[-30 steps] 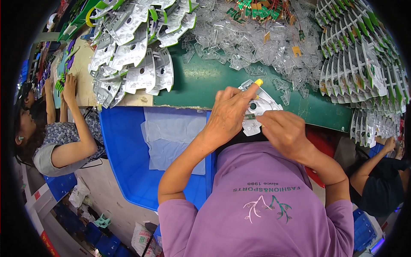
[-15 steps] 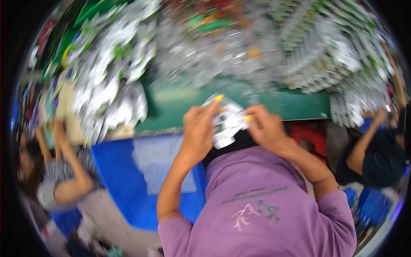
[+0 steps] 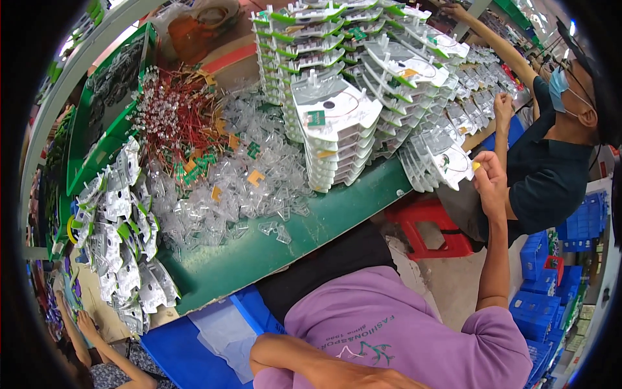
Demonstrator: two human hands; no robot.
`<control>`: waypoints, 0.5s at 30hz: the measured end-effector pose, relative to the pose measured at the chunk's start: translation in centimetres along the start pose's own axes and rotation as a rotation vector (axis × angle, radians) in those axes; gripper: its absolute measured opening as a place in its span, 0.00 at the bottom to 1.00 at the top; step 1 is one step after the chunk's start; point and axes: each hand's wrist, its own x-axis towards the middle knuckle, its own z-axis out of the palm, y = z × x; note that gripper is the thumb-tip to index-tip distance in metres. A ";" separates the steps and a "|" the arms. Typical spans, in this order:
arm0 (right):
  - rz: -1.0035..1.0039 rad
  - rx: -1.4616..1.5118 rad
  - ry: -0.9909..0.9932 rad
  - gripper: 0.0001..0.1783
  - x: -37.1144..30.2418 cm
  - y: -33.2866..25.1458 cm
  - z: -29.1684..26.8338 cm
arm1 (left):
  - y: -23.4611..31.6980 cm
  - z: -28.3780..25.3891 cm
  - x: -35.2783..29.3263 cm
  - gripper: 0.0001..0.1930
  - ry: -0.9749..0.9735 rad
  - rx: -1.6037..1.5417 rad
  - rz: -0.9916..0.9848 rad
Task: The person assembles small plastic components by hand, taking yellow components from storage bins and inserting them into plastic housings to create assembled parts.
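Note:
My right hand (image 3: 492, 182) reaches out to the right, fingers closed, with a yellow cover on one fingertip. It pinches the edge of a white and grey plastic housing (image 3: 440, 160). A thin wire and a small board show inside that housing, which lies on a leaning row of similar housings at the bench's right end. My left forearm (image 3: 304, 363) crosses low in front of my purple shirt; its hand is past the lower edge. Nearest the right hand on the bench stands a tall stack of white housings with green edges (image 3: 337, 110).
Clear plastic pieces (image 3: 240, 181) are heaped on the green bench (image 3: 253, 259), beside red-wired boards (image 3: 184, 123). More housings (image 3: 123, 240) pile at left, near a green bin (image 3: 110, 110). A masked co-worker (image 3: 551, 155) sits close at right, behind a red stool (image 3: 431, 233).
The housing has gone from between both hands at the bench's front edge to the row at right, in my right hand. My left hand has dropped out of view. The view has turned right.

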 end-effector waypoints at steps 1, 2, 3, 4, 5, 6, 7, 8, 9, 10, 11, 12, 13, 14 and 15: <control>-0.013 0.012 0.000 0.06 0.8 1.0 -0.5 | -0.2 0.0 0.8 0.35 -0.006 -0.049 -0.004; 0.012 0.021 0.019 0.06 1.5 2.0 -0.6 | -0.4 -0.2 1.4 0.36 -0.007 -0.101 -0.004; 0.038 0.030 0.036 0.05 2.0 2.9 -0.7 | -0.5 -0.4 1.9 0.36 -0.005 -0.153 -0.005; 0.037 0.035 0.028 0.05 2.3 3.3 -0.5 | -0.5 -0.5 2.4 0.36 0.001 -0.209 -0.006; 0.027 0.029 0.043 0.07 2.5 3.6 -0.3 | -0.4 -0.6 2.8 0.37 0.011 -0.264 -0.007; 0.018 0.025 0.055 0.08 2.8 3.9 0.1 | -0.3 -0.8 3.2 0.37 0.025 -0.318 -0.007; 0.027 0.057 0.073 0.10 2.9 4.2 0.5 | -0.1 -1.0 3.5 0.38 0.046 -0.366 -0.006; 0.039 0.091 0.087 0.11 3.0 4.4 0.9 | 0.3 -1.0 3.7 0.38 0.071 -0.410 -0.004; 0.006 0.150 0.121 0.12 3.0 4.9 0.9 | 0.6 -1.0 3.8 0.39 0.101 -0.451 0.001; -0.011 0.032 0.225 0.10 2.8 5.7 0.2 | 1.0 -1.0 4.0 0.39 0.135 -0.481 0.013; -0.114 -0.083 0.301 0.09 2.4 5.4 0.3 | 1.4 -0.8 4.0 0.40 0.178 -0.496 0.030; -0.164 0.002 0.362 0.09 1.5 4.9 0.5 | 1.9 -0.7 3.9 0.40 0.218 -0.510 0.050; -0.173 0.045 0.335 0.10 0.0 3.0 1.5 | 1.7 -0.3 4.2 0.41 0.258 -0.523 0.074; -0.279 0.095 0.282 0.09 -1.1 2.0 3.2 | 2.4 -0.4 4.3 0.41 0.289 -0.539 0.095; -0.350 0.124 0.194 0.08 -2.7 -0.6 6.5 | 3.1 -0.5 4.1 0.42 0.311 -0.570 0.112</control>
